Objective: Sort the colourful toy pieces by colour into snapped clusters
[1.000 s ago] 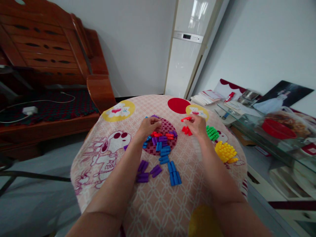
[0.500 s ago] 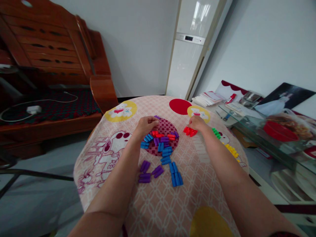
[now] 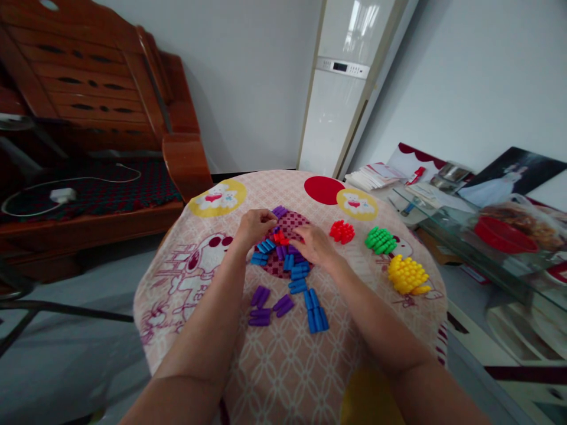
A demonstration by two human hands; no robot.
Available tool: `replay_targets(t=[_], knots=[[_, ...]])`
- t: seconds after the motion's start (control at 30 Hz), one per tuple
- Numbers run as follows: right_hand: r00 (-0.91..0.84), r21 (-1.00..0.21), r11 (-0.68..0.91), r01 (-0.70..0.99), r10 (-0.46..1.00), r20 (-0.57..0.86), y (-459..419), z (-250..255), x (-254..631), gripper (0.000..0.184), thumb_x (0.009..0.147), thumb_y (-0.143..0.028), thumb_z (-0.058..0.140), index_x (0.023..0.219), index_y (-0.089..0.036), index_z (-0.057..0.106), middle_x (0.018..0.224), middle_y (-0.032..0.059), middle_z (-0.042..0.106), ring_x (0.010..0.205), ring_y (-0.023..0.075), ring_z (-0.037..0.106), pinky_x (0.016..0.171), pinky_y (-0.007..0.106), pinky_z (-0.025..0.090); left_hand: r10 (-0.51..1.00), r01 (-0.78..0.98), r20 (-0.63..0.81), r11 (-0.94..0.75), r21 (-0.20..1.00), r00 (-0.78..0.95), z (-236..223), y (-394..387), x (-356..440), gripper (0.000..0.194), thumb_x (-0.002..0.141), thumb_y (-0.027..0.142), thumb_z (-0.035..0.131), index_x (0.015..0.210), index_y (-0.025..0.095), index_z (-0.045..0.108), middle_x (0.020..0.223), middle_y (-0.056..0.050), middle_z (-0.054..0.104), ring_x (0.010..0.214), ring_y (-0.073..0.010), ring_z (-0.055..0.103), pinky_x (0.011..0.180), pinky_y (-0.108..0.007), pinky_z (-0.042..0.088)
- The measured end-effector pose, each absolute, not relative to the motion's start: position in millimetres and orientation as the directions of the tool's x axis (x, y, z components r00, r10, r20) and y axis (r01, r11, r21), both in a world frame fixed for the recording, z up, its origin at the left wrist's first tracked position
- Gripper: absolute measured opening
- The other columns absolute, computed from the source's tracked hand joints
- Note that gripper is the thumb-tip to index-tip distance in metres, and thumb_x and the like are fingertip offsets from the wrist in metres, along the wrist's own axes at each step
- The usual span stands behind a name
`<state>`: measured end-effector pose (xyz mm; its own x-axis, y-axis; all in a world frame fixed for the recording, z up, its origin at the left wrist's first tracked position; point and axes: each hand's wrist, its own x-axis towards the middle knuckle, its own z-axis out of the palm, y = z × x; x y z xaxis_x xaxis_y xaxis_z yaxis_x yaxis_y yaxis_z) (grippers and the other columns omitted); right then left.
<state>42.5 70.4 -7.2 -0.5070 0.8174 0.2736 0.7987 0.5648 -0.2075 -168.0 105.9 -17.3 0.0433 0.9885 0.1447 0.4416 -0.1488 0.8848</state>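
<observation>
My left hand [image 3: 256,226] is over the left part of the dark red patterned circle, its fingers pinched together; what they hold, if anything, I cannot make out. Just beside its fingertips lie red plastic pieces [image 3: 280,238] and a purple piece [image 3: 279,211]. My right hand [image 3: 315,244] reaches in from the right, thumb and fingers apart, close to the red pieces and covering some purple ones. Blue pieces [image 3: 300,271] lie in front of the hands. Nearer me are loose purple pieces [image 3: 260,296] and a blue group [image 3: 316,310].
To the right stand a red pile [image 3: 342,232], a green pile [image 3: 381,240] and a yellow pile [image 3: 406,275] on the round table's cloth [image 3: 283,372]. A glass shelf [image 3: 469,236] with a red bowl [image 3: 505,235] adjoins on the right. A wooden bench [image 3: 186,165] stands at left.
My right hand has left the red pile and moved left to the middle pieces, uncovering the red, green and yellow piles. My left hand has shifted slightly left.
</observation>
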Motion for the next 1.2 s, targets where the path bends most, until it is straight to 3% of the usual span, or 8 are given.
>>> replay_targets(t=[0.1, 0.2, 0.3, 0.4, 0.57, 0.7, 0.83, 1.2], knots=[[-0.516, -0.197, 0.554, 0.809, 0.829, 0.214, 65, -14, 20, 0.023, 0.097, -0.032, 0.059, 0.101, -0.016, 0.075, 0.094, 0.0118, 0.075, 0.091, 0.0226, 0.067, 0.083, 0.031, 0.044, 0.97, 0.694, 0.168, -0.243, 0.678, 0.175, -17, 103, -161, 0.015, 0.073, 0.025, 0.065, 0.081, 0.021, 0.077, 0.074, -0.003, 0.074, 0.076, -0.0199, 0.069, 0.074, -0.027, 0.051], [-0.49, -0.158, 0.524, 0.837, 0.846, 0.21, 64, -10, 15, 0.024, 0.098, -0.027, 0.055, 0.098, -0.016, 0.076, 0.094, 0.0125, 0.075, 0.09, 0.023, 0.068, 0.081, 0.031, 0.044, 0.958, 0.805, 0.13, -0.284, 0.521, 0.254, -17, 100, -155, 0.019, 0.076, 0.023, 0.064, 0.086, 0.021, 0.08, 0.087, -0.006, 0.077, 0.086, -0.0226, 0.069, 0.08, -0.028, 0.049], [-0.447, -0.19, 0.503, 0.843, 0.852, 0.273, 61, 0, 27, 0.021, 0.095, -0.024, 0.057, 0.091, -0.017, 0.076, 0.093, 0.0107, 0.075, 0.089, 0.0218, 0.067, 0.079, 0.029, 0.044, 0.953, 0.833, 0.101, -0.298, 0.466, 0.284, -18, 98, -151, 0.023, 0.079, 0.024, 0.063, 0.093, 0.019, 0.08, 0.091, -0.01, 0.077, 0.087, -0.0246, 0.068, 0.081, -0.029, 0.048], [-0.315, -0.304, 0.427, 0.851, 0.88, 0.355, 60, 11, 54, 0.021, 0.094, -0.028, 0.057, 0.088, -0.019, 0.076, 0.088, 0.0076, 0.075, 0.081, 0.0192, 0.066, 0.075, 0.027, 0.044, 0.952, 0.847, 0.099, -0.304, 0.435, 0.291, -19, 98, -150, 0.024, 0.081, 0.026, 0.062, 0.095, 0.019, 0.08, 0.095, -0.011, 0.077, 0.09, -0.0262, 0.068, 0.082, -0.031, 0.048], [0.002, -0.418, 0.198, 0.887, 0.902, 0.432, 66, 26, 123, 0.025, 0.09, -0.032, 0.056, 0.09, -0.018, 0.077, 0.082, 0.0065, 0.075, 0.076, 0.0194, 0.066, 0.072, 0.027, 0.045, 0.954, 0.856, 0.084, -0.296, 0.423, 0.288, -24, 99, -151, 0.026, 0.081, 0.025, 0.06, 0.101, 0.02, 0.077, 0.104, -0.011, 0.076, 0.096, -0.0264, 0.068, 0.084, -0.031, 0.049], [0.19, -0.331, -0.037, 0.943, 0.877, 0.442, 69, 29, 164, 0.029, 0.088, -0.032, 0.055, 0.093, -0.015, 0.078, 0.088, 0.0118, 0.077, 0.082, 0.0234, 0.067, 0.075, 0.03, 0.045, 0.956, 0.855, 0.1, -0.29, 0.429, 0.274, -29, 102, -151, 0.039, 0.078, 0.024, 0.063, 0.116, 0.019, 0.073, 0.115, -0.012, 0.074, 0.106, -0.0282, 0.067, 0.092, -0.032, 0.049], [0.311, -0.238, -0.234, 0.943, 0.872, 0.377, 71, 23, 177, 0.031, 0.089, -0.03, 0.054, 0.094, -0.011, 0.078, 0.092, 0.0181, 0.077, 0.088, 0.028, 0.069, 0.074, 0.032, 0.044, 0.952, 0.845, 0.111, -0.304, 0.44, 0.285, -28, 103, -150, 0.04, 0.077, 0.022, 0.065, 0.115, 0.016, 0.075, 0.117, -0.015, 0.073, 0.109, -0.0313, 0.066, 0.096, -0.036, 0.048], [0.278, -0.108, -0.259, 0.96, 0.93, 0.243, 87, -2, 168, 0.032, 0.092, -0.02, 0.049, 0.103, -0.008, 0.077, 0.107, 0.0218, 0.075, 0.099, 0.0279, 0.069, 0.078, 0.031, 0.044, 0.951, 0.774, 0.152, -0.309, 0.553, 0.27, -25, 102, -147, 0.032, 0.073, 0.017, 0.064, 0.101, 0.018, 0.08, 0.099, -0.01, 0.078, 0.093, -0.0276, 0.069, 0.087, -0.036, 0.052]])
